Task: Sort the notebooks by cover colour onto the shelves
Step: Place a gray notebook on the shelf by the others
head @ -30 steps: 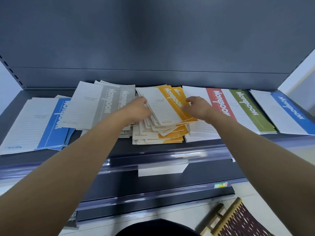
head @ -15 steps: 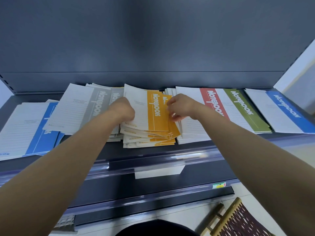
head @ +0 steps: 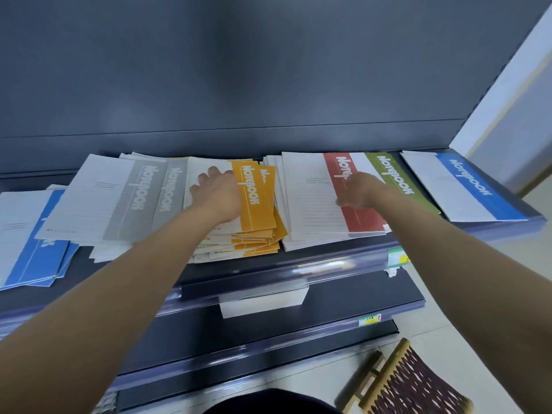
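Notebooks lie in piles along the dark shelf [head: 125, 282]. An untidy yellow pile [head: 257, 204] sits in the middle. My left hand [head: 218, 192] lies flat on the white part of its top cover, fingers spread. To the right is a red pile [head: 355, 216]; my right hand [head: 357, 189] rests on its red band with the fingers bent down onto the cover. A grey pile [head: 131, 198] lies left of the yellow one. A blue pile [head: 33, 258] is at the far left. A green notebook [head: 397, 180] and another blue pile [head: 469, 186] are at the right.
The shelf's back panel [head: 239, 85] rises behind the piles. A clear price rail [head: 313, 267] runs along the front edge, with lower shelves [head: 268, 324] below it. A woven stool [head: 409, 386] stands on the floor at the lower right.
My right hand left the yellow pile and moved right onto the red notebook. My left hand shifted from the pile's left edge onto its top cover. The yellow notebooks lie more squared up.
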The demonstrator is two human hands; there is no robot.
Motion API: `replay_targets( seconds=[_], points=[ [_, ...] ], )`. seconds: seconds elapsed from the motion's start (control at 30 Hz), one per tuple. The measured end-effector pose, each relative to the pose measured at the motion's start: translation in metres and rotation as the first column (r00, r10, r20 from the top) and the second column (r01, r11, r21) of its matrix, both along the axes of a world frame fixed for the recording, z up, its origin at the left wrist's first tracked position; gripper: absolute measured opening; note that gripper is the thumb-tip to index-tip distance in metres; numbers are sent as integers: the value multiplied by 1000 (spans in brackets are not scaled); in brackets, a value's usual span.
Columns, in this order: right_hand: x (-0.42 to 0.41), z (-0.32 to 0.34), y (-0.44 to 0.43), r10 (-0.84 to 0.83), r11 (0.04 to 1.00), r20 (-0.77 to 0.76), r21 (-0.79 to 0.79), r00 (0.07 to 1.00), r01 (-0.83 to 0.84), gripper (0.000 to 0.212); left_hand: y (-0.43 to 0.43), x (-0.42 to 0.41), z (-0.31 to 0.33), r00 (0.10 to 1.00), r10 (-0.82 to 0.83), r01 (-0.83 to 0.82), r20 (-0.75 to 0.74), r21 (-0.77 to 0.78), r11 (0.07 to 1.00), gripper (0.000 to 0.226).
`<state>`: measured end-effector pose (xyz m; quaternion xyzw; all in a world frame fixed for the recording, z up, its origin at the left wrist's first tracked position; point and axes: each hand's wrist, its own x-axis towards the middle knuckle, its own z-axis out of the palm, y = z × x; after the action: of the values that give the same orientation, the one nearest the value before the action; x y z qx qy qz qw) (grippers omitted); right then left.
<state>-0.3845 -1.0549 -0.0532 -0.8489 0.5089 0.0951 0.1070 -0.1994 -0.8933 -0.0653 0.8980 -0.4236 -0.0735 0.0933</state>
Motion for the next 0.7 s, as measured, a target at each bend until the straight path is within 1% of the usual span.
replay_targets(
  seconds=[0.03,0.07,0.1,0.17,0.23,0.27,0.3,0.4,0.5,0.57,0.63,0.7],
  points=[
    [-8,-2,-1,-21,999,-4,24,1000,21,42,-6,-9,0,996,-82,81,-20,-54,995,44],
    [-14,-5,-2,-39,998,5,51,999,39,51,-11,-18,0,987,-157,152,-44,-93,984,46],
    [-20,-6,-3,-50,996,43,73,998,46,51,-18,-28,0,975,-215,207,-55,-113,972,46],
    [-29,-6,-7,-79,994,168,87,983,65,41,-30,-46,0,956,-292,288,-22,-114,951,46],
    [-38,-4,-12,-144,986,285,128,948,111,34,-41,-62,0,939,-343,339,-21,-105,935,44],
    [-42,-2,-15,-161,983,315,133,935,124,35,-46,-69,-2,925,-380,376,-31,-93,922,47],
    [-47,0,-18,-161,984,314,126,936,127,39,-50,-75,-3,906,-421,417,-43,-69,906,52],
    [-61,-1,-25,-138,989,284,93,949,116,52,-57,-87,-12,862,-502,505,-69,33,863,70],
    [-73,-4,-26,-85,996,236,34,968,80,60,-61,-91,-17,853,-519,522,-58,61,851,76],
    [-76,-6,-23,-24,999,145,-45,989,31,63,-63,-93,-17,844,-536,537,-31,40,843,76],
    [-77,-6,-17,38,988,38,-152,999,-32,65,-65,-95,-16,821,-571,570,29,25,821,74],
    [-77,-6,-12,68,973,-41,-220,997,-75,64,-68,-97,-14,783,-618,616,69,51,786,74]
  ],
)
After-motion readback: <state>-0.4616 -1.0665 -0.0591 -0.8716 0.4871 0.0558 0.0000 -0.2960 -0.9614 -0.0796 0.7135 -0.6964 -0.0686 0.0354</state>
